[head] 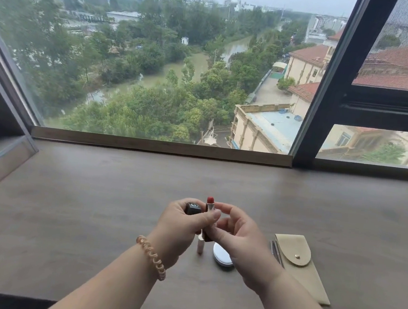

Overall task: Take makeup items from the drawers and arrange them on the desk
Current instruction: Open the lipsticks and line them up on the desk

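The lipstick (pixel 208 217), uncapped with its red tip up, stood low centre of the frame above the table (pixel 93 193), pinched in the right hand (pixel 241 244). The left hand (pixel 180 227) was closed round its dark cap (pixel 193 208). It looked like a check before placing; next, the cap needs aligning and pressing on. Below the hands lay a pale tube (pixel 200 245), a white compact (pixel 222 257) and a beige pouch (pixel 299 262), partly hidden. No drawers showed.

matt wood-grain desk (pixel 93 193), soft suede-like cloth pouch (pixel 304 270), glossy white plastic compact (pixel 221 256)
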`<state>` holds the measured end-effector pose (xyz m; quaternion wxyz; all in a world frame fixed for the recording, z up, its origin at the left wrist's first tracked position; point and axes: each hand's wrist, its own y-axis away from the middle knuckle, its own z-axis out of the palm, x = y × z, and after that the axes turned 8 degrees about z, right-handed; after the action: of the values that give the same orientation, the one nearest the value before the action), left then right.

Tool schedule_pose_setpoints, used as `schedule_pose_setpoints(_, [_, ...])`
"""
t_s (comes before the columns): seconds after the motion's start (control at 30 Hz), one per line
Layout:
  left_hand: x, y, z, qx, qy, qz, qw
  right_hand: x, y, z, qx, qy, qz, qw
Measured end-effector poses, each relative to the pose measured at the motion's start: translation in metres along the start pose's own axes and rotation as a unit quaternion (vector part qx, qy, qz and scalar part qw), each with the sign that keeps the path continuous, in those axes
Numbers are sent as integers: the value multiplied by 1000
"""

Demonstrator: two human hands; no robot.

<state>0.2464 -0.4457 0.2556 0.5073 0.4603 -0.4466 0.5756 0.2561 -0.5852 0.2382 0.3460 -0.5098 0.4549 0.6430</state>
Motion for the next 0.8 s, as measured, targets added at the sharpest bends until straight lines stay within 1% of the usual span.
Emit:
schedule_pose_setpoints(0.1, [-9,-2,-10,-26,-31,-11,999,4,-4,-3,-37,-11,27,999])
schedule_pose_setpoints(0.2, [-24,-2,-23,-47,-39,-48,997,15,-12,0,-52,35,59,996])
schedule_pose_setpoints(0.27, [-37,-1,-32,-62,-35,-75,995,26,-20,3,-45,90,75,992])
schedule_pose_setpoints(0.37, [-56,-2,-46,-68,-48,-98,992,43,-34,6,-18,215,78,973])
schedule_pose_setpoints(0.43, [-69,-3,-53,-69,-49,-113,990,59,-48,7,-8,318,48,947])
schedule_pose_setpoints(0.5, [-81,-4,-59,-61,-47,-122,990,72,-57,8,1,382,15,924])
schedule_pose_setpoints(0.57, [-91,-7,-65,-63,-45,-122,990,85,-69,10,20,392,-14,920])
schedule_pose_setpoints(0.67, [-99,-12,-70,-77,-65,-119,988,101,-86,12,85,400,-51,911])
schedule_pose_setpoints(0.73, [-109,-18,-75,-46,-86,-136,986,111,-100,12,120,418,-53,899])
schedule_pose_setpoints(0.8, [-121,-26,-80,12,-98,-173,980,118,-113,12,140,415,-34,898])
